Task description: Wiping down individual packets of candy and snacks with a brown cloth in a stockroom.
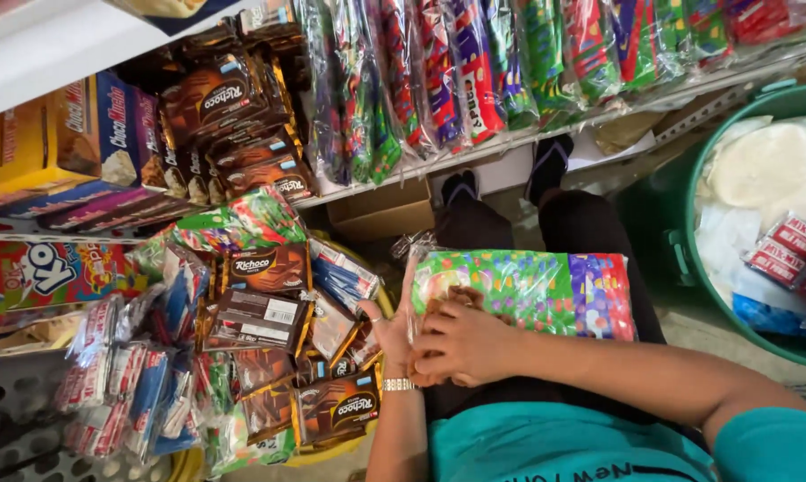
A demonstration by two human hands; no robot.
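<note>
At the centre of the frame, the right hand grips the near end of a colourful snack pack lying across the lap. The left hand holds its left edge, beside piled chocolate packets.

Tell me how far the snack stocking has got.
Done: the upper shelf already carries a full row of colourful packs, and brown boxes are stacked at its left. In hand: both the left hand and the right hand grip a multicoloured pack on the lap. Left: the yellow basket remains piled with packets.
</note>
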